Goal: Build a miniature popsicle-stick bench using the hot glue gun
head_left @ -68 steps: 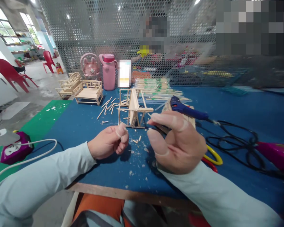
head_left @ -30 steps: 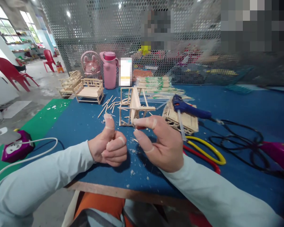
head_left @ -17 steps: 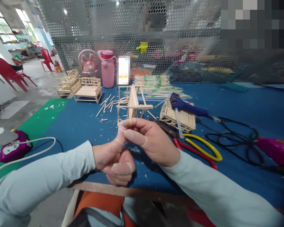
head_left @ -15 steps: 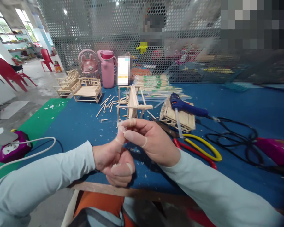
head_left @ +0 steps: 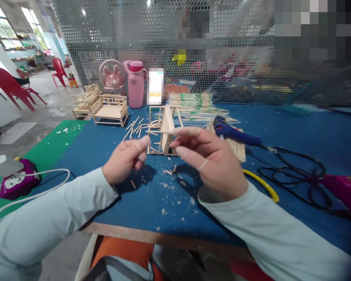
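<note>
A small wooden stick frame (head_left: pixel 167 127), like a miniature bench on its side, stands on the blue table in front of my hands. My left hand (head_left: pixel 125 158) is at its left edge, thumb and fingers drawn together; whether they touch the frame or pinch something is hidden. On the other side, my right hand (head_left: pixel 213 160) has thumb and fingers apart, with the fingertips close to the frame's right side. Pale covers wrap some of the fingertips. Loose short sticks (head_left: pixel 136 127) lie behind my left hand, and tiny offcuts (head_left: pixel 170 171) between the hands.
A blue glue gun (head_left: pixel 236 132) rests on a wooden slatted piece (head_left: pixel 238 150) at right, its black cable (head_left: pixel 295 160) looped beside it. A yellow tool handle (head_left: pixel 263 185) shows past my right wrist. Finished miniature benches (head_left: pixel 111 111), a pink flask (head_left: pixel 136 88) and bundled sticks (head_left: pixel 190 99) stand behind.
My hands have parted from each other, where the right fingers were at the left thumb. Both have moved forward to either side of the wooden frame; the right fingers have opened.
</note>
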Action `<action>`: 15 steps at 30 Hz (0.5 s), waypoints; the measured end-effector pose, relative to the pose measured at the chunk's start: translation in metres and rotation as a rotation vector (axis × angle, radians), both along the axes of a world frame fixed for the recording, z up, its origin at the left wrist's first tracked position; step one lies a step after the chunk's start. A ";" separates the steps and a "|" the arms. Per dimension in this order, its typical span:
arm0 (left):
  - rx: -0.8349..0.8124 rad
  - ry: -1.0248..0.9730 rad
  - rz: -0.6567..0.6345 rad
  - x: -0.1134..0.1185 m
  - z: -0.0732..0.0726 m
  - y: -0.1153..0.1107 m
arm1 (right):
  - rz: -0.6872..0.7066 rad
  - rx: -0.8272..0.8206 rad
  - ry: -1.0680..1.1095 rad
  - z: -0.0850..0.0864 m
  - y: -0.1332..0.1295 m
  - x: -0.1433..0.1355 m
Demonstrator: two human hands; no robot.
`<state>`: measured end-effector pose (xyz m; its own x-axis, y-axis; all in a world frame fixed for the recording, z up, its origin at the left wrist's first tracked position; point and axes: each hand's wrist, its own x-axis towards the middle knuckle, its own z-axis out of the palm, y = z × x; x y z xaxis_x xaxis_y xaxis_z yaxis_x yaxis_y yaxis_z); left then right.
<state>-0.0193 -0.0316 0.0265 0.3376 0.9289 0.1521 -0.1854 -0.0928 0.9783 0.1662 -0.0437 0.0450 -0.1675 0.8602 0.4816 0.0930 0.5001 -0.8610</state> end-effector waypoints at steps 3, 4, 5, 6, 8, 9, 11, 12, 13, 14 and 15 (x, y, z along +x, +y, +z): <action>0.223 0.223 0.334 -0.012 -0.006 0.022 | -0.293 0.227 -0.071 0.012 0.004 0.014; 0.266 0.313 0.366 -0.015 -0.010 0.027 | -0.367 0.288 -0.082 0.017 0.005 0.018; 0.313 0.435 0.360 -0.016 -0.014 0.031 | -0.431 0.336 -0.092 0.022 0.005 0.023; 0.364 0.571 0.333 -0.017 -0.017 0.034 | -0.484 0.368 -0.112 0.027 0.006 0.027; 0.475 0.839 0.251 -0.015 -0.023 0.036 | -0.563 0.390 -0.210 0.036 0.007 0.034; 0.525 0.937 0.218 -0.014 -0.025 0.035 | -0.574 0.381 -0.302 0.040 0.008 0.038; 0.586 1.042 0.191 -0.011 -0.027 0.034 | -0.548 0.369 -0.533 0.044 0.010 0.047; 0.597 1.061 0.189 -0.010 -0.027 0.033 | -0.543 0.385 -0.635 0.045 0.010 0.053; 0.600 1.071 0.183 -0.009 -0.027 0.033 | -0.549 0.405 -0.723 0.045 0.010 0.059; 0.600 1.076 0.179 -0.009 -0.026 0.032 | -0.574 0.430 -0.792 0.044 0.009 0.066; 0.600 1.079 0.170 -0.009 -0.025 0.031 | -0.605 0.450 -0.832 0.042 0.007 0.074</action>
